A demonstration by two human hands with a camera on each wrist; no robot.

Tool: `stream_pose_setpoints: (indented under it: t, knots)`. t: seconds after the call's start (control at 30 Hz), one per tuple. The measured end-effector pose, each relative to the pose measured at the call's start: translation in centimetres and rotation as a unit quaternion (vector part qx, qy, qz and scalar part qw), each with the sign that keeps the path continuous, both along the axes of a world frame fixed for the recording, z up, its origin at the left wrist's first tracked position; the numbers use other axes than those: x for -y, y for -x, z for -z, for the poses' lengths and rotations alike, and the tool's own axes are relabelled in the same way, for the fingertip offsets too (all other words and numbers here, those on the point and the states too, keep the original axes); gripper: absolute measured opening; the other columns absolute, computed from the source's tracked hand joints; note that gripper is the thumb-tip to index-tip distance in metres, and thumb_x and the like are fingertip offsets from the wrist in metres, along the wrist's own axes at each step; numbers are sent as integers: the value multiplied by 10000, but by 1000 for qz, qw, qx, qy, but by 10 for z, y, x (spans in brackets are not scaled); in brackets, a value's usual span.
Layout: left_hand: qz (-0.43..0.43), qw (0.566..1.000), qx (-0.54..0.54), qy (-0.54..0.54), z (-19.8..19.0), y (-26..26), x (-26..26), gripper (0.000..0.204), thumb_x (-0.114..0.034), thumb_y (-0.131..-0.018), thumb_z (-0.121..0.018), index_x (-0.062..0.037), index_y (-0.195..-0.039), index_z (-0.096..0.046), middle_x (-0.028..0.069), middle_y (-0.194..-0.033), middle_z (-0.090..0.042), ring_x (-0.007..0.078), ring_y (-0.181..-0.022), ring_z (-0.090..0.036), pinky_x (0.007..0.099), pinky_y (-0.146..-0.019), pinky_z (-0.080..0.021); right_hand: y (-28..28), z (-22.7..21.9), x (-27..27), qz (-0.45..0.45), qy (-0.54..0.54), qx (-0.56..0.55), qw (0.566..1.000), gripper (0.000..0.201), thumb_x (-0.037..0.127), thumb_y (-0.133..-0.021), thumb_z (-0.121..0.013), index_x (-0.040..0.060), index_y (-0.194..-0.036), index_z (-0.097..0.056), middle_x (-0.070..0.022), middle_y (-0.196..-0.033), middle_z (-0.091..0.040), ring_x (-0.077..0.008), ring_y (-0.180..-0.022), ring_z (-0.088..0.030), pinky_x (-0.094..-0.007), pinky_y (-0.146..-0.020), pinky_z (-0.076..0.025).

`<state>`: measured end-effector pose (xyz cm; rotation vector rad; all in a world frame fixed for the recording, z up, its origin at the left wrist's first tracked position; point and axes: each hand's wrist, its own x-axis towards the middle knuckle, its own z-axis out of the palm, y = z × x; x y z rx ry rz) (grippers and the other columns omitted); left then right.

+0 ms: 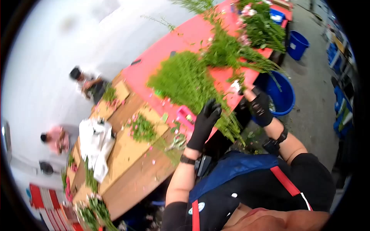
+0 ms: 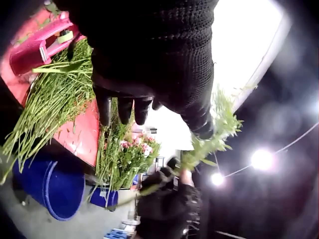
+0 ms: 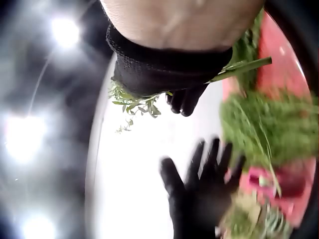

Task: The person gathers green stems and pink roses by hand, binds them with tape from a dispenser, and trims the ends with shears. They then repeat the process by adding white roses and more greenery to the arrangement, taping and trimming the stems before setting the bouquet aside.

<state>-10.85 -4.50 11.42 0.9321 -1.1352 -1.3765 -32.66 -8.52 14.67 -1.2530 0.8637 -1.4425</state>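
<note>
The green stem [image 2: 212, 142] was thin and leafy, with small feathery leaves toward its tip; it stood tilted in the air, clear of the table, pinched at its lower part by the black-gloved right hand [image 2: 167, 201]; in the right wrist view its cut end [image 3: 241, 67] poked out past the glove's cuff and its leafy tip hung on the other side; the heap of green stems [image 1: 185, 82] lay flat on the red table, cut ends toward the table's edge.
</note>
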Motion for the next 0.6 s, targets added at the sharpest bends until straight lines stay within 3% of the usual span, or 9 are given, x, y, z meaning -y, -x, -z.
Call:
stream_pose_setpoints:
  t: [0.1, 0.2, 0.27, 0.33, 0.37, 0.43, 0.47, 0.5, 0.6]
  knots:
    - [-86, 993, -64, -51, -19, -27, -38, 525, -195, -889, -619, 14, -1329, -424, 94, -1135, -594, 139, -964, -582, 277, -828, -473, -72, 38, -48, -170, -87, -134, 972, 277, 162, -893, -605, -29, -1093, -624, -67, -869, -654, -116, -738, -613, -259, -652, -490]
    - [-183, 982, 7, -49, 26, -81, -81, 349, -152, -851, -614, 20, -1151, -570, 104, -1039, -632, 192, -870, -624, 295, -782, -492, -115, 78, -69, -287, -53, -251, 923, 313, 209, -893, -601, -15, -1110, -622, -64, -876, -658, -100, -746, -605, -250, -678, -484]
    - [-194, 928, 294, 121, 91, -123, -115, 325, -102, -836, -611, -8, -1144, -570, 134, -1008, -632, 263, -853, -628, 339, -752, -508, -136, 94, -87, -357, -79, -308, 878, 297, 230, -888, -601, 5, -1076, -646, -60, -847, -662, -101, -726, -596, -258, -681, -482]
    - [-239, 930, 270, 75, 138, -136, -148, 258, -104, -879, -586, -11, -1120, -574, 112, -954, -631, 235, -843, -628, 341, -747, -522, -156, 111, -106, -379, -103, -348, 852, 265, 203, -869, -628, 6, -1044, -660, -73, -858, -681, -129, -757, -626, -277, -714, -496]
    - [-260, 929, 257, 53, 159, -138, -163, 226, -104, -901, -574, -13, -1107, -577, 101, -927, -630, 221, -838, -628, 342, -745, -529, -162, 135, -112, -365, -13, -382, 849, 272, 200, -860, -645, 7, -1052, -655, -90, -887, -689, -129, -796, -642, -279, -740, -503]
    - [-280, 958, 27, -63, 171, -139, -189, 192, -96, -919, -564, -20, -1095, -579, 95, -912, -632, 208, -834, -629, 343, -748, -540, -179, 140, -130, -400, 18, -361, 842, 300, 246, -866, -640, 6, -1044, -652, -112, -895, -688, -128, -822, -645, -280, -756, -505]
    - [-266, 932, -193, -151, 175, -138, -197, 190, -86, -916, -565, -27, -1096, -579, 101, -924, -634, 208, -836, -630, 344, -754, -544, -187, 150, -135, -404, 2, -361, 841, 318, 275, -872, -630, 8, -1045, -653, -106, -884, -684, -124, -809, -639, -279, -740, -502]
    - [-239, 853, -405, -226, 173, -135, -205, 189, -77, -912, -566, -33, -1096, -579, 106, -936, -637, 209, -837, -630, 345, -760, -548, -195, 163, -136, -405, -14, -361, 840, 338, 303, -878, -621, 11, -1046, -653, -101, -872, -679, -120, -797, -633, -277, -723, -499]
    - [-249, 861, -389, -215, 168, -126, -224, 241, -50, -899, -569, -11, -1137, -572, 93, -1000, -643, 198, -885, -630, 331, -793, -534, -225, 181, -126, -415, -160, -356, 822, 330, 331, -880, -618, 16, -976, -647, -41, -751, -611, -102, -712, -565, -279, -650, -465]
